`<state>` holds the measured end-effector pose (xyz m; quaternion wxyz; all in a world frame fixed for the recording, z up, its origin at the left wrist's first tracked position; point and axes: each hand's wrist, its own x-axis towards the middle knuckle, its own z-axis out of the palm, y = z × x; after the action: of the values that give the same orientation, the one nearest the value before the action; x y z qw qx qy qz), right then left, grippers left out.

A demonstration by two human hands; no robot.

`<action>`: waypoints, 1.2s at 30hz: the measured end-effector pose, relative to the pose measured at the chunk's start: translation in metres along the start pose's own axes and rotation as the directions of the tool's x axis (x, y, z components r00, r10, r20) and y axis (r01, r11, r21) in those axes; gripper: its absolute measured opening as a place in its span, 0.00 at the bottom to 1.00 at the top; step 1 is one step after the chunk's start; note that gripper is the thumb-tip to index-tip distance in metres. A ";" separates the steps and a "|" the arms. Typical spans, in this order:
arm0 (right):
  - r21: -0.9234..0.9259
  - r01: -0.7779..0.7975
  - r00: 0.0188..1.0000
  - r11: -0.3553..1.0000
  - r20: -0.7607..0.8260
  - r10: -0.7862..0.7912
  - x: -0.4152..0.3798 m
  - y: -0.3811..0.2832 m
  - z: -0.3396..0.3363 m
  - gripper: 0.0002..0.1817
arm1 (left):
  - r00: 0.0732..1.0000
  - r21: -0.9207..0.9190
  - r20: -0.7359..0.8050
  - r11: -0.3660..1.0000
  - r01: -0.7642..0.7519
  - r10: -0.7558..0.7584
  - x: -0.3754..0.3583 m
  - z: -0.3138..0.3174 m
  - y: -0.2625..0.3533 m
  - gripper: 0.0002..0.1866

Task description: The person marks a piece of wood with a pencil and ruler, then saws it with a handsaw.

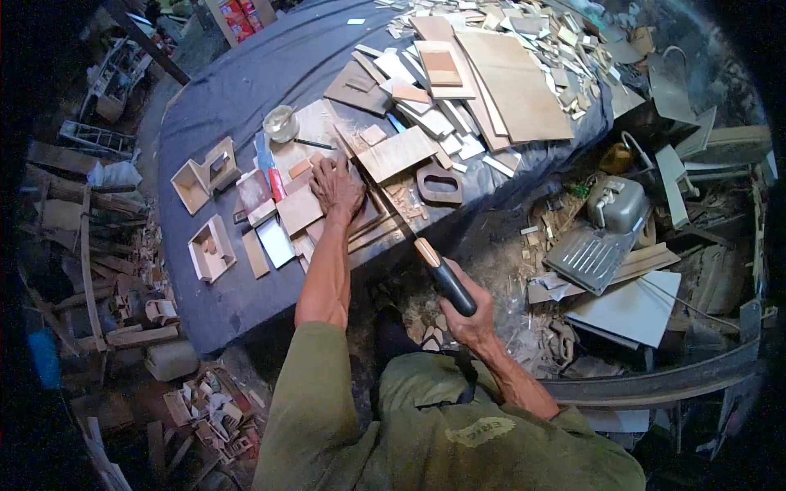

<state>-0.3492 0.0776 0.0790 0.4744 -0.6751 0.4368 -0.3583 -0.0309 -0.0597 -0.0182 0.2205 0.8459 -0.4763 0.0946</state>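
My right hand (pixel 469 311) is closed around the black handle of a handsaw (pixel 446 280). The saw's thin blade slants up and away across the table edge, beside a pale wooden board (pixel 399 153). My left hand (pixel 337 190) bears down with bent fingers on pieces of wood just left of the blade; its palm hides most of what it grips. A dark wooden piece (pixel 370 214) shows next to its wrist. Sawdust and small chips lie around the blade. To the right of the saw is a wooden block with an oval opening (pixel 440 185).
Small open wooden boxes (pixel 212 249), a glass jar (pixel 281 123) and a pencil (pixel 313 144) are on the cloth-covered table (pixel 246 90). Large boards (pixel 516 86) and many offcuts are heaped at the back right. A metal sink (pixel 602 237) and scrap lie on the floor at right.
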 end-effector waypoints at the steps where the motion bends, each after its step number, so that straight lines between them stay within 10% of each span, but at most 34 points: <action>1: 0.044 0.059 0.998 0.997 -0.026 -0.057 -0.001 0.005 0.003 0.34 | 1.000 0.010 0.001 1.000 0.004 -0.004 0.001 -0.002 0.002 0.19; 36: 0.027 -0.107 0.994 0.994 0.029 0.106 0.005 -0.003 0.004 0.33 | 0.997 0.004 0.072 1.000 -0.027 0.027 0.000 -0.009 -0.001 0.21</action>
<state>-0.3428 0.0749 0.0809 0.5083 -0.6490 0.4606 -0.3291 -0.0295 -0.0552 -0.0100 0.1998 0.8428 -0.4951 0.0683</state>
